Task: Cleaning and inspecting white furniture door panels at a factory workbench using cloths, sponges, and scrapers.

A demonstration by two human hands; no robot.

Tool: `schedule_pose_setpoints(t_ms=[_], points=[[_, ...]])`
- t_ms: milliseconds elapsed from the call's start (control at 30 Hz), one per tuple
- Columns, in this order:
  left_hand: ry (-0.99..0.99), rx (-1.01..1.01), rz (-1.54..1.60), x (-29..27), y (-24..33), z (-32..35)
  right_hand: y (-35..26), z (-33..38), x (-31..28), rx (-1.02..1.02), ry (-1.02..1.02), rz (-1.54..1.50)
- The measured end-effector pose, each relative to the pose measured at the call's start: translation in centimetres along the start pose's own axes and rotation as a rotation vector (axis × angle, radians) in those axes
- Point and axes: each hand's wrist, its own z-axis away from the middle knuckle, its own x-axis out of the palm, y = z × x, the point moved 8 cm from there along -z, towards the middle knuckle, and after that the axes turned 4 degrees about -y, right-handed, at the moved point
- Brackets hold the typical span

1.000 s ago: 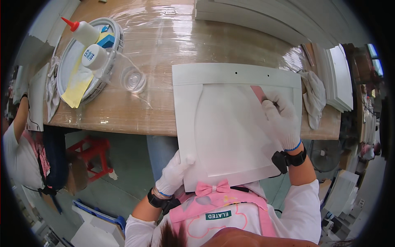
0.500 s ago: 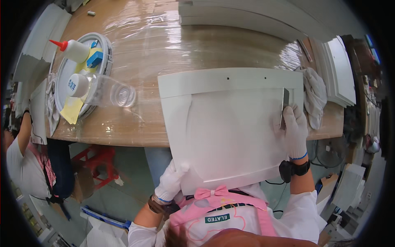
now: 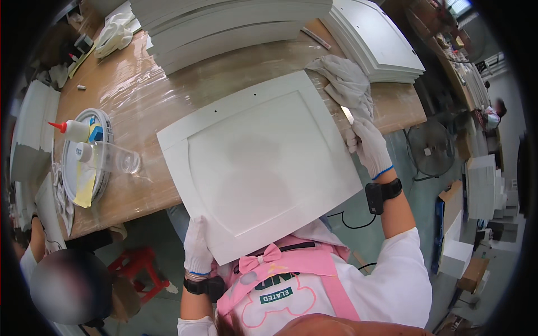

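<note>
A white cabinet-door-like panel with a recessed middle and two small dark holes near its far edge lies tilted over the table's front edge, its near side against my body. My left hand, in a white glove, is closed around the panel's near left corner. Just past the right edge, my gloved right hand grips a thin flat metal blade, whose bright end sticks out beyond the fingers. Beside that hand a crumpled pale cloth lies on the table.
At left, a white bucket lid carries a red-tipped glue bottle, a blue block and a clear plastic bottle. Stacked white panels stand at the back, more at right. A co-worker is at lower left, near a red stool.
My right hand has carried the blade off the panel's face to beyond its right edge, by the cloth. The panel appears rotated anticlockwise, and my view has swung right.
</note>
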Motion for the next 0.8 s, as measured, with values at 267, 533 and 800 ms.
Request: schedule_pose_setpoints(t_ms=[267,533,800], points=[[0.089,-0.136,0.47,0.6,-2.5,1.0,-1.0,-1.5,0.6,-0.038,-0.23,0.028],[0.012,-0.056,0.449,-0.6,-5.0,4.1,-7.6,-3.4,8.4,-0.118,-0.369,0.055],[-0.205,-0.102,0.611,2.4,-2.1,5.6,-5.1,-5.7,24.7,-0.019,-0.612,0.122]])
